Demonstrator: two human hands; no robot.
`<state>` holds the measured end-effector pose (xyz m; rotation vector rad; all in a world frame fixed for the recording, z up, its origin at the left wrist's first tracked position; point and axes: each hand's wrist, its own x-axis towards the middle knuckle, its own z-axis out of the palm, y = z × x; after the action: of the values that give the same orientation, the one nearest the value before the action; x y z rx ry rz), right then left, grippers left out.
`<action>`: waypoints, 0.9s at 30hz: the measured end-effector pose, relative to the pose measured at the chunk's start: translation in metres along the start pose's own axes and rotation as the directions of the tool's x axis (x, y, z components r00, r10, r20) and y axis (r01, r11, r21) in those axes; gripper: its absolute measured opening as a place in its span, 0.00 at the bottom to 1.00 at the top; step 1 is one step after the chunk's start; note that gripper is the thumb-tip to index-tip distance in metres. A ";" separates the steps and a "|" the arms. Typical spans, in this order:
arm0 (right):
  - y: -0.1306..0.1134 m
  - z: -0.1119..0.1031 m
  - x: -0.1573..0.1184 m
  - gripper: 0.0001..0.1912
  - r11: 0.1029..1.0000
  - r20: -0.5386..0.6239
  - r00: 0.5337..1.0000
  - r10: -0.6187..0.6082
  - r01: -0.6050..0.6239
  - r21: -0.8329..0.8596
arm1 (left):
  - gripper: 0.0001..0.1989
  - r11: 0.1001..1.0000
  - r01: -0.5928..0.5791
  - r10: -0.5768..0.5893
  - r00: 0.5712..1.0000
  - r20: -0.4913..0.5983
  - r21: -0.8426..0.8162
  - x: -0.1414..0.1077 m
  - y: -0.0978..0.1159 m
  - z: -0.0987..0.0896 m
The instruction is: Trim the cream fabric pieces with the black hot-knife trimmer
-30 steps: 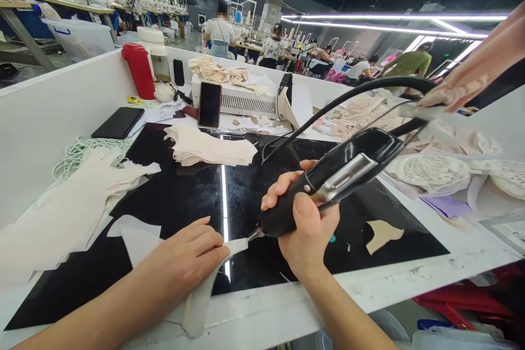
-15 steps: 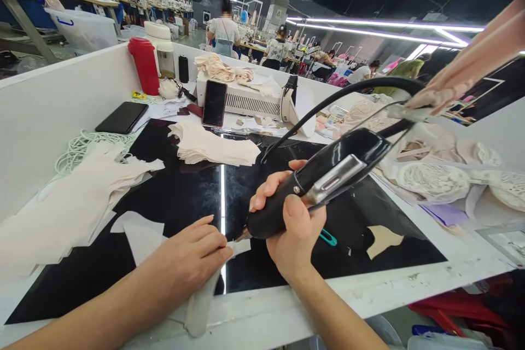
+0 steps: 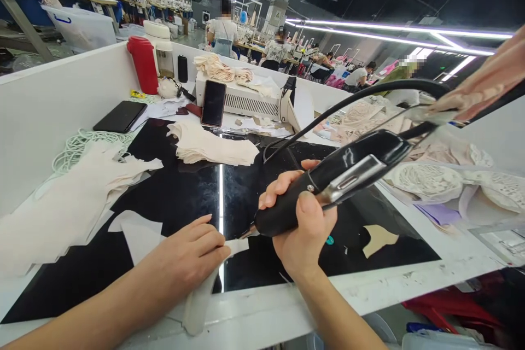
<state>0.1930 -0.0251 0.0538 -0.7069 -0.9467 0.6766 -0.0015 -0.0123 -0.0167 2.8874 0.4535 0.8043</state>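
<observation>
In my right hand (image 3: pixel 305 235) is a black corded handheld tool (image 3: pixel 353 164) with a silver lever along its side. Its narrow metal tip (image 3: pixel 249 231) points down left, at a small white fabric piece (image 3: pixel 240 247); whether they touch I cannot tell. My left hand (image 3: pixel 192 254) presses that piece onto the black mat (image 3: pixel 197 191), fingers bent and close together, thumb hidden. Under this palm a pale, smooth strip (image 3: pixel 194 311) runs toward the table's front edge. A loose white cut piece (image 3: pixel 141 235) lies left of my left hand.
Stacks of cream fabric pieces (image 3: pixel 213 145) lie behind and to the left. A phone (image 3: pixel 214 103) leans on a white machine (image 3: pixel 241 93). Lace cups (image 3: pixel 426 178) sit at right, a beige scrap (image 3: pixel 379 240) nearer. The tool's black cable (image 3: pixel 340 104) arches overhead.
My right hand and the tool have shifted a little right, the tip drawing back from my left fingertips. My left hand stays on the fabric piece.
</observation>
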 end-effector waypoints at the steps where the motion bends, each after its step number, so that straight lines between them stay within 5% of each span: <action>1: 0.000 -0.001 0.000 0.19 1.000 -0.002 1.000 -0.004 0.004 -0.001 | 0.15 1.000 -0.001 0.001 1.000 0.000 -0.010 -0.001 0.000 0.001; 27: 0.000 -0.003 -0.016 0.16 0.995 0.140 0.989 0.043 -0.056 0.087 | 0.17 0.999 0.031 -0.028 0.998 0.057 -0.039 -0.006 -0.001 0.004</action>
<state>0.1893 -0.0380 0.0446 -0.6106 -1.0206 0.8156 -0.0045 -0.0129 -0.0230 2.8512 0.4672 0.7164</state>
